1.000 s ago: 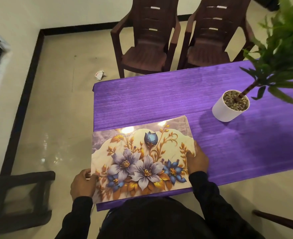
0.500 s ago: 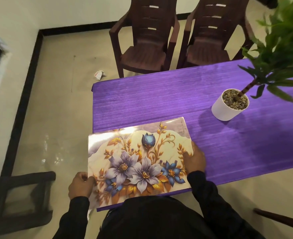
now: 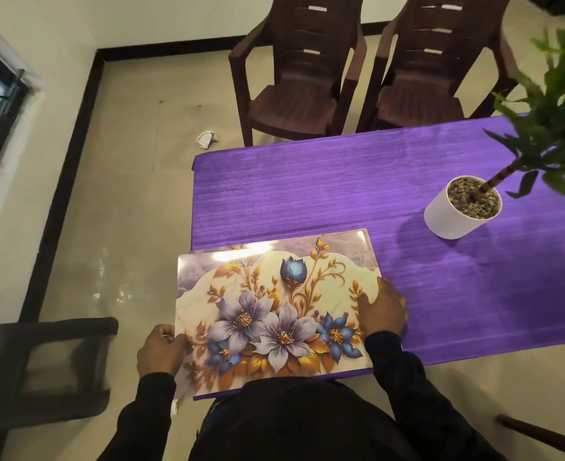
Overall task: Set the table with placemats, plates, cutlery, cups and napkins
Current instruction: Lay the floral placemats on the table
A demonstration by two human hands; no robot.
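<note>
A glossy floral placemat [image 3: 267, 304] with blue and lilac flowers lies at the near left corner of the purple table [image 3: 341, 194]. Its left edge hangs out past the table's side. My left hand [image 3: 159, 351] pinches that overhanging left edge low down, fingers curled round it. My right hand [image 3: 382, 304] rests on the mat's right edge, fingers bent over the surface. No plates, cutlery, cups or napkins are in view.
A white pot with a green plant [image 3: 462, 206] stands on the table to the right. Two brown plastic chairs [image 3: 294, 78] [image 3: 430, 71] sit at the far side. A dark stool [image 3: 41, 367] stands on the floor at my left.
The placemat has shifted left, so its left edge now sticks out beyond the table. My right hand has slid onto the mat's right edge.
</note>
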